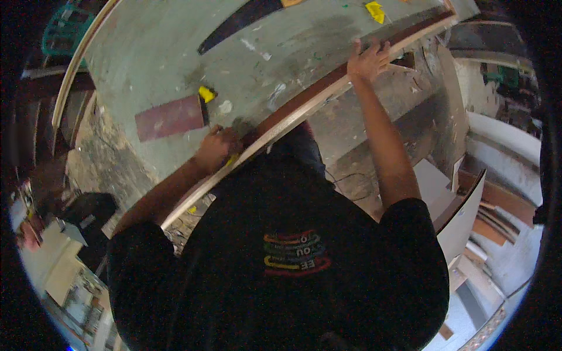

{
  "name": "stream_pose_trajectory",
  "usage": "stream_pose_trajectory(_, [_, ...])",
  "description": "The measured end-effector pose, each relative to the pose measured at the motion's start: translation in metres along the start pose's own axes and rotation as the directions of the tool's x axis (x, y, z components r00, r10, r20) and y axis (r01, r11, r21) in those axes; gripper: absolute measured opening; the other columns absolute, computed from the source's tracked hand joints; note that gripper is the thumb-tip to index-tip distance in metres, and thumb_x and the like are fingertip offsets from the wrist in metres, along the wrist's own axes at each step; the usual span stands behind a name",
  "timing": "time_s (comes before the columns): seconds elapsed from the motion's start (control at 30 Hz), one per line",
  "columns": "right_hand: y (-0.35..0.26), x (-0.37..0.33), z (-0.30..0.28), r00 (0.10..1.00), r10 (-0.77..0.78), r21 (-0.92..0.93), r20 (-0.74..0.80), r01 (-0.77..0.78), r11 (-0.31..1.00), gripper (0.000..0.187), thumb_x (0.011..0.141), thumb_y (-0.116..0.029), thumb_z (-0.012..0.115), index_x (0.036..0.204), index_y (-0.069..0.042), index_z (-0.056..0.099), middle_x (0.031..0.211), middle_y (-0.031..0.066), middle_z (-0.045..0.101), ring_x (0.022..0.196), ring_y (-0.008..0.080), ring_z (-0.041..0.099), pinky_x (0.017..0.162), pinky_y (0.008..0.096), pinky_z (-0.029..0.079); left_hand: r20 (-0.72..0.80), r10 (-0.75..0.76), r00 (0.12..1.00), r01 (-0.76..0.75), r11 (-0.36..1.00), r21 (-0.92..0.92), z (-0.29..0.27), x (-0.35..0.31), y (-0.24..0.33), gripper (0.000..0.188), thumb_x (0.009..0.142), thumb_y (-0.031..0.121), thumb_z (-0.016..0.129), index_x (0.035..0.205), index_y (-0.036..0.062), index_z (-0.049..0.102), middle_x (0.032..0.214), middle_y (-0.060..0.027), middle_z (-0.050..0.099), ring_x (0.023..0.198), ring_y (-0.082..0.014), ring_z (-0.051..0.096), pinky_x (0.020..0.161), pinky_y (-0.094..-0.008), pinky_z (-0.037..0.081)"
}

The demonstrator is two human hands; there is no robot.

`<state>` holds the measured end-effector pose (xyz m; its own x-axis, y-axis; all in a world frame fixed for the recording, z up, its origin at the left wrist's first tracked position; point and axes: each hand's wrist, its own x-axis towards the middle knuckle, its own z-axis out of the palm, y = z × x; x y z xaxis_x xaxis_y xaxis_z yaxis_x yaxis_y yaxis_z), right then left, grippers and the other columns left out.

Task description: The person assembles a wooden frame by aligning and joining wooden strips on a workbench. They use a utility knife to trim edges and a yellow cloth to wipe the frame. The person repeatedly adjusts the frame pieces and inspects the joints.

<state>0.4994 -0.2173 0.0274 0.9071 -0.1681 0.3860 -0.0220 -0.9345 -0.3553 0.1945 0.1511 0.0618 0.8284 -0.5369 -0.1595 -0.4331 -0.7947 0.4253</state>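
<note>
A long strip of wood (pixel 316 93), reddish brown on top with a pale edge, runs diagonally along the near side of a worn grey-green tabletop (pixel 304 47). My left hand (pixel 218 150) is closed at the strip's lower-left part. A small yellow bit shows beside its fingers, and a dark blur lies just past them; what it grips is not clear. Farther up the strip, my right hand (pixel 369 63) rests across the top with fingers spread. Beyond my left hand lie a maroon rectangular piece (pixel 170 118) and a crumpled yellow scrap (pixel 206 93).
A dark handsaw blade (pixel 240 22) lies at the far side of the tabletop, with another yellow scrap (pixel 375 11) to its right. Pale panels (pixel 462 219) and stacked wood offcuts (pixel 497 225) stand at the right. A black box-like object (pixel 91 219) is at the left.
</note>
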Motion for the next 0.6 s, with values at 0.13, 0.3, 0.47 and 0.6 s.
stream_pose_trajectory(0.13, [-0.005,0.000,-0.002,0.999,0.004,-0.013,-0.051,-0.005,1.000,0.071,0.095,-0.058,0.056,0.146,-0.010,0.046,0.161,0.0206,0.025,0.144,0.0452,0.025,0.115,0.0632,0.019,0.009,-0.078,0.997,0.079,0.992,-0.095,0.009,-0.004,0.000,0.030,0.081,0.016,0.067,0.110,0.0127,0.071,0.109,-0.0117,0.067,0.108,-0.0307,0.061,0.093,-0.0485,0.044])
stream_pose_trajectory(0.3, [-0.009,0.001,-0.007,0.998,0.058,0.045,-0.032,-0.056,0.997,0.065,0.096,-0.054,0.055,0.142,-0.009,0.046,0.159,0.0235,0.027,0.143,0.0468,0.026,0.114,0.0642,0.017,-0.161,-0.216,0.963,0.172,0.953,-0.250,-0.004,0.006,0.028,0.039,0.082,0.008,0.063,0.120,0.0122,0.065,0.099,-0.0105,0.071,0.095,-0.0347,0.068,0.080,-0.0502,0.049])
stream_pose_trajectory(0.47, [-0.009,0.004,-0.017,0.999,0.045,0.140,0.002,-0.045,0.989,0.065,0.097,-0.053,0.055,0.142,-0.007,0.046,0.158,0.0255,0.027,0.141,0.0482,0.027,0.113,0.0650,0.018,-0.172,-0.153,0.973,0.081,0.926,-0.368,-0.007,0.034,0.029,0.041,0.083,0.008,0.063,0.125,0.0081,0.063,0.095,-0.0097,0.070,0.091,-0.0317,0.065,0.081,-0.0477,0.047])
stream_pose_trajectory(0.6, [-0.015,0.002,-0.024,0.993,0.102,0.202,0.056,-0.112,0.973,0.067,0.095,-0.048,0.056,0.144,-0.004,0.044,0.157,0.0277,0.027,0.142,0.0493,0.028,0.114,0.0662,0.019,-0.075,-0.170,0.983,0.106,0.846,-0.523,0.002,0.042,0.020,0.030,0.093,0.009,0.056,0.122,0.0046,0.063,0.103,-0.0150,0.071,0.089,-0.0359,0.068,0.078,-0.0491,0.051])
